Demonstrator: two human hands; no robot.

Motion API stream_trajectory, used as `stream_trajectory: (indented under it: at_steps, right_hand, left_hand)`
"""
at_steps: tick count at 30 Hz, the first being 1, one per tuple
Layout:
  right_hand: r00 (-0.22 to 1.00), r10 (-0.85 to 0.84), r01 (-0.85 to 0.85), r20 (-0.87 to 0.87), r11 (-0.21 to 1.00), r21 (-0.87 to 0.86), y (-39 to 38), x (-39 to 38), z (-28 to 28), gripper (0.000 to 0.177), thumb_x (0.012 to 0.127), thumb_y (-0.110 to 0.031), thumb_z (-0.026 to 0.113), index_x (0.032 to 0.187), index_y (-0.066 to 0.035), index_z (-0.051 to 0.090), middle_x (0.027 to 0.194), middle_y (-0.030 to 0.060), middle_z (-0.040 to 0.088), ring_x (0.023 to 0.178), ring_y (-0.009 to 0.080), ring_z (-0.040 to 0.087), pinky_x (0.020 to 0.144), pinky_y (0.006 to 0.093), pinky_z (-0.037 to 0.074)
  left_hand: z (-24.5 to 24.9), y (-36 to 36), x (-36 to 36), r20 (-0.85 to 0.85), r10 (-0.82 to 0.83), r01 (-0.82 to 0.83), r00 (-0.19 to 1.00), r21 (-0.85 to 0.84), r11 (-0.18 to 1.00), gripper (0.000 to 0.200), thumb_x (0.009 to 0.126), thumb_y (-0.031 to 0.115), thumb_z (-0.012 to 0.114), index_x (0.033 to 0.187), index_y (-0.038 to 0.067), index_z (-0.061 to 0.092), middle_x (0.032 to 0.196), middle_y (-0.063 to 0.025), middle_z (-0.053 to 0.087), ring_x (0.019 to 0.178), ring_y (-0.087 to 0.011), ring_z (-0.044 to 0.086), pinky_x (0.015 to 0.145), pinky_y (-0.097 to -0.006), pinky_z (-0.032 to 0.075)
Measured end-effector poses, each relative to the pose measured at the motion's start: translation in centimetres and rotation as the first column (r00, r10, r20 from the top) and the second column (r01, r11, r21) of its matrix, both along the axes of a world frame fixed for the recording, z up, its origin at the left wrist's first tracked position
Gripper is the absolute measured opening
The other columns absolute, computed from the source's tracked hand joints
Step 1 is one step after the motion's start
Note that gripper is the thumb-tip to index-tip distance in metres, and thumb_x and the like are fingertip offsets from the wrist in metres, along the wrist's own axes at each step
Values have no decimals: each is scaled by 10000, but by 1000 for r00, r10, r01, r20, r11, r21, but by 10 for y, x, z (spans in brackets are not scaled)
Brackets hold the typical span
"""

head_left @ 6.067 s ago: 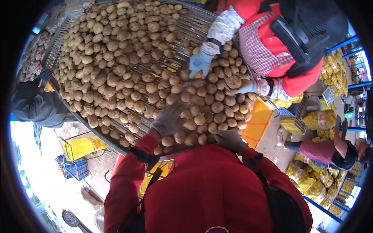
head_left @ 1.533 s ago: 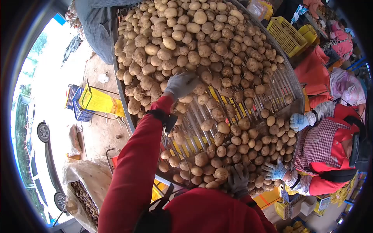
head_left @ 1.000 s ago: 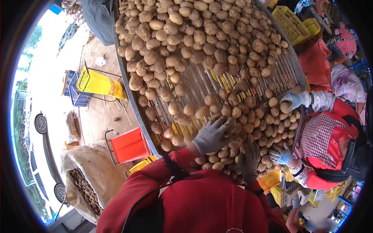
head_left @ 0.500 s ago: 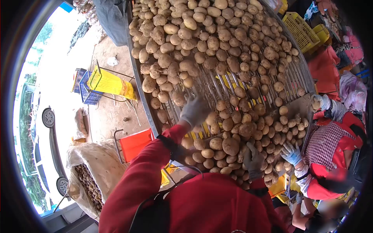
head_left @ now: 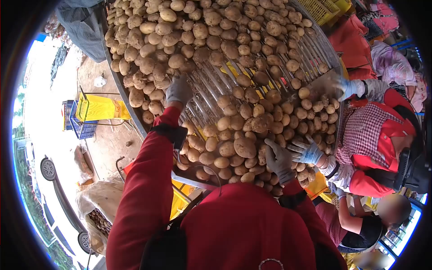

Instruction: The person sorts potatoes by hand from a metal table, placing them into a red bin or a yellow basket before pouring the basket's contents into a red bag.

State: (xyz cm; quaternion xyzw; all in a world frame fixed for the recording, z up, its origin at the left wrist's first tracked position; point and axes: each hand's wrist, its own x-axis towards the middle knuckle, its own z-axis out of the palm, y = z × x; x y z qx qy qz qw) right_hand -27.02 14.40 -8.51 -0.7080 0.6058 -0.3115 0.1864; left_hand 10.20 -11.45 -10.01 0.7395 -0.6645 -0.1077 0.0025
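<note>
Many brown potatoes (head_left: 245, 147) lie over a slatted metal sorting table (head_left: 204, 92). My left hand (head_left: 179, 91), in a grey glove, reaches to the lower edge of the upper heap and touches potatoes there. Its fingers point away from me and look open, their tips partly hidden among the potatoes. My right hand (head_left: 279, 158), in a grey glove, rests over the near potatoes with its fingers stretched out and apart. No potato is visibly gripped in it. Bare slats show between the upper heap and the near group.
At the right a co-worker in a checked apron (head_left: 366, 130) has one gloved hand (head_left: 308, 150) close to my right hand, the other blurred farther up. Yellow crates (head_left: 319, 10) stand beyond the table. Left are a yellow bag (head_left: 101, 108), a blue crate (head_left: 83, 126) and a potato sack (head_left: 101, 198).
The view has shifted, so the table appears farther left and higher. My left hand has moved forward from the slats to the upper heap's edge. The co-worker's far hand has moved onto the table.
</note>
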Motion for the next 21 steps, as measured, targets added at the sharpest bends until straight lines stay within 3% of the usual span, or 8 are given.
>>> stream_trajectory:
  at_steps: [3, 5, 7, 12, 14, 15, 20, 21]
  right_hand:
    - [1000, 10, -11, 18, 999, 36, -10, -1, 19, 288, 949, -121, 691, 1236, -122, 722, 969, 142, 770, 832, 355, 742, 724, 440, 597]
    - [999, 18, -15, 51, 998, -55, -33, 16, 36, 281, 941, -117, 703, 1220, -127, 727, 932, 136, 759, 806, 348, 734, 703, 436, 591]
    - [996, 88, -85, 17, 987, -136, -62, 38, 51, 273, 933, -127, 715, 1206, -133, 730, 906, 127, 743, 790, 337, 726, 689, 430, 588]
    - [807, 381, -378, -452, 920, 101, -139, 91, 36, 351, 954, -217, 660, 1295, -136, 681, 1138, 101, 740, 1026, 313, 719, 871, 445, 588]
    - [687, 473, -430, -551, 876, 217, -165, 113, 24, 250, 951, -228, 656, 1178, -133, 700, 1122, 89, 732, 1022, 319, 715, 864, 458, 585]
    - [619, 512, -444, -596, 854, 273, -173, 123, 17, 206, 949, -233, 653, 1120, -131, 709, 1114, 83, 728, 1019, 323, 713, 860, 465, 584]
    - [668, 486, -390, -564, 873, 292, -186, 133, 15, 351, 941, -285, 655, 1254, -129, 681, 1181, 140, 710, 1064, 349, 704, 910, 469, 570]
    - [689, 462, -393, -558, 885, 248, -180, 139, 28, 403, 941, -299, 652, 1305, -127, 667, 1202, 159, 702, 1068, 359, 701, 925, 476, 565]
  left_hand:
    - [11, 75, 1, -368, -178, 147, 913, -112, 983, 314, 980, 312, 660, 1217, 106, 673, 1184, -158, 665, 1000, -342, 728, 831, -432, 600]
    - [36, 134, 0, -768, 106, -89, 632, 64, 994, 292, 963, 112, 651, 1247, 75, 706, 1228, -124, 659, 980, -199, 683, 746, -325, 581]
    - [41, 192, 8, -952, 77, -102, 295, 49, 994, 400, 1033, 323, 658, 1333, 58, 652, 1106, -37, 672, 853, -108, 629, 744, -267, 542]
    - [41, 281, 26, -507, 421, -69, -752, 696, 715, 285, 1085, 205, 591, 1287, 6, 625, 1079, -52, 665, 897, -124, 657, 743, -230, 554]
    - [27, 317, 29, -983, 176, -341, 53, 148, 929, 221, 1040, 78, 619, 1244, -8, 619, 1074, -56, 667, 920, -139, 675, 791, -239, 572]
    - [29, 329, 27, -865, -15, -255, 501, -164, 953, 208, 1018, 15, 634, 1223, -15, 616, 1071, -58, 667, 931, -147, 684, 815, -244, 582]
    - [30, 391, 47, -876, -49, -245, 480, -188, 951, 377, 902, -117, 663, 1263, -20, 612, 1368, -142, 594, 1112, -204, 682, 921, -299, 572]
    - [35, 400, 49, -985, 101, -389, 137, 40, 921, 389, 906, -101, 655, 1283, -11, 619, 1385, -146, 593, 1138, -210, 677, 939, -308, 569]
